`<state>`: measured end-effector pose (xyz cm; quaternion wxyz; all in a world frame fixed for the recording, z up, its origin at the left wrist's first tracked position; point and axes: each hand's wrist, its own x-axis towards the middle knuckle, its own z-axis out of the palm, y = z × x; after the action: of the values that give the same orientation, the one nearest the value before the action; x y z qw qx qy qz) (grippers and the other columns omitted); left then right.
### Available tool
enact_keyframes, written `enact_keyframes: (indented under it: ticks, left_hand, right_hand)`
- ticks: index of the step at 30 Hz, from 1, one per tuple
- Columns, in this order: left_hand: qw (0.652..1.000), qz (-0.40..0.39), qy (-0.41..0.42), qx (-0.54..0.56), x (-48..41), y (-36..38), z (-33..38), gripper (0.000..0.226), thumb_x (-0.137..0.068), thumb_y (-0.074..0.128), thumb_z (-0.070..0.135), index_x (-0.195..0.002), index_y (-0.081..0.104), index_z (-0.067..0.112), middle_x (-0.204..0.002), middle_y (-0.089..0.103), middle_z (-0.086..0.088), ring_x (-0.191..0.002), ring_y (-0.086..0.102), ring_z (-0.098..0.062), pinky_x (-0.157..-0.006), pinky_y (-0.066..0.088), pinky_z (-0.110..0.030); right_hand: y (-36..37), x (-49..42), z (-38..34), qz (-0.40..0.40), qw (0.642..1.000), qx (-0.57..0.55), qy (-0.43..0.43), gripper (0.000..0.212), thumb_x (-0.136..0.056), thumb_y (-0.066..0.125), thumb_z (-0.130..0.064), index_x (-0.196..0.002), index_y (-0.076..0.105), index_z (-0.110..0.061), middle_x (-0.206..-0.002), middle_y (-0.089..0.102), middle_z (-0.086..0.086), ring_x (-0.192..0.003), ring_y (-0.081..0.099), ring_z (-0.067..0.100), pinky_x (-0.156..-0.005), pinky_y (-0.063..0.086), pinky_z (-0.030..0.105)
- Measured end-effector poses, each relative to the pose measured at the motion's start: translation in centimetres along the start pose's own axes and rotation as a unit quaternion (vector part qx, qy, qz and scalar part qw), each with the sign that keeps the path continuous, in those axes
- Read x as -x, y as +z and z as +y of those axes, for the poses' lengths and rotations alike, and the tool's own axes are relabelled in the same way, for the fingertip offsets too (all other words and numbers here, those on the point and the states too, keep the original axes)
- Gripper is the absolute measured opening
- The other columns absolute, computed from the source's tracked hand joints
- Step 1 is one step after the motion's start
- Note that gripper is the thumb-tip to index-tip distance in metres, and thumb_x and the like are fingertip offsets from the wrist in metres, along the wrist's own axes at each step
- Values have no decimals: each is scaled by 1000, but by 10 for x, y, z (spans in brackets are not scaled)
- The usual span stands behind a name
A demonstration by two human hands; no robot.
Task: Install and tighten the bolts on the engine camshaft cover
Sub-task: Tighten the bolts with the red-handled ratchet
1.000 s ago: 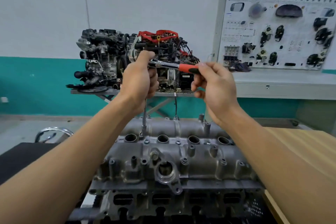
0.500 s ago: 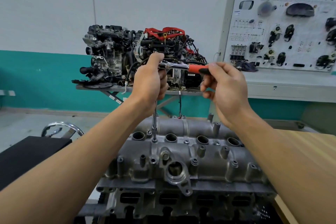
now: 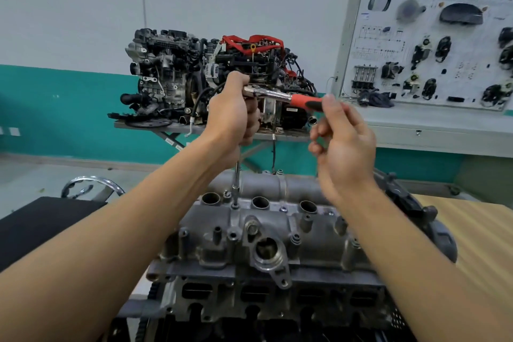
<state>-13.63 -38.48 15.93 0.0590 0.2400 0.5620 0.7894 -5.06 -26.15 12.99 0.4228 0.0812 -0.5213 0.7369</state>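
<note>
Camshaft cover [image 3: 266, 219] sits beside the table's [image 3: 466, 230] left edge. Left hand [image 3: 231, 116] grips the ratchet [image 3: 273, 94], whose extension stands on a bolt [image 3: 235, 205]. Right hand [image 3: 344, 144] is loose, one fingertip touching the handle. Tightening underway; next comes a firm handle swing

Automotive training workshop: engine [image 3: 216, 83] on a stand, wall-mounted parts display board [image 3: 433, 44], cylinder head [image 3: 266, 244] on bench.
</note>
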Motion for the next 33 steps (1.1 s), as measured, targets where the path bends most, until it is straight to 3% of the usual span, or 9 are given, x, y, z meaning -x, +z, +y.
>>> enact_keyframes:
  ticks: [3, 6, 11, 14, 18, 20, 23, 29, 33]
  left_hand:
    - [998, -52, -16, -14, 5, 3, -1, 55, -98, 36, 44, -47, 26, 27, -46, 19, 7, -44, 10, -16, -43, 7, -26]
    - [995, -91, -32, -34, 4, 7, -1, 48, -98, 36, 47, -57, 22, 24, -49, 17, 4, -46, 9, -17, -43, 9, -25]
    - [997, -34, -5, -62, 2, 11, -2, 59, -97, 44, 50, -44, 28, 28, -45, 22, 7, -41, 14, -16, -40, 14, -23]
    - [996, -17, 1, -83, 1, 21, -2, 58, -95, 49, 42, -42, 30, 28, -44, 23, 7, -39, 15, -14, -43, 11, -25]
    - [998, -37, 4, -57, 0, 18, -1, 60, -94, 45, 36, -36, 31, 25, -42, 22, 7, -36, 14, -14, -39, 13, -19]
    - [998, -46, 7, -32, 1, 13, 0, 61, -94, 43, 34, -35, 33, 24, -40, 23, 8, -34, 13, -13, -37, 14, -17]
    - [999, -36, 7, -18, 2, 8, 4, 62, -94, 42, 34, -34, 34, 24, -38, 24, 9, -32, 13, -12, -37, 14, -17]
    - [999, -38, 1, -27, 5, 3, 9, 60, -95, 42, 38, -37, 30, 25, -41, 22, 7, -36, 14, -14, -38, 15, -19]
    - [1000, -17, 3, -15, 6, -5, 9, 60, -97, 42, 40, -39, 29, 26, -43, 21, 6, -39, 13, -14, -39, 13, -22]
  right_hand:
    - [-9, -34, 9, -50, 988, -47, 141, 29, -104, 45, -25, -88, 66, -13, -66, 47, -2, -62, 44, 11, -52, 30, 22]
    - [-5, -51, 14, -27, 983, -59, 173, 25, -100, 42, -20, -81, 58, -14, -63, 43, 0, -60, 44, 13, -51, 31, 23]
    - [0, -23, 13, 89, 995, 20, -39, 21, -88, 51, -10, -71, 41, -15, -50, 40, -4, -44, 38, 13, -43, 31, 27]
    - [12, 4, 3, 163, 974, 58, -148, 20, -80, 56, -10, -67, 42, -17, -59, 41, 6, -52, 39, 23, -47, 34, 33]
    - [31, 30, -2, 147, 959, 73, -231, 29, -82, 58, 1, -65, 44, -19, -60, 42, 3, -55, 39, 24, -50, 35, 32]
    - [42, 40, -2, 123, 949, 105, -269, 34, -84, 61, 3, -65, 45, -21, -58, 43, -10, -55, 41, 12, -51, 38, 29]
    - [51, 47, -6, 91, 945, 127, -287, 36, -86, 61, 1, -67, 45, -24, -55, 42, -16, -52, 40, 2, -52, 36, 21]
    - [42, 35, -21, 29, 967, 121, -222, 25, -86, 61, -7, -69, 48, -19, -56, 43, 4, -51, 40, 35, -50, 35, 36]
    - [43, 16, -27, 14, 979, 102, -173, 22, -83, 60, -7, -67, 49, -16, -53, 45, -3, -51, 38, 32, -44, 31, 33]
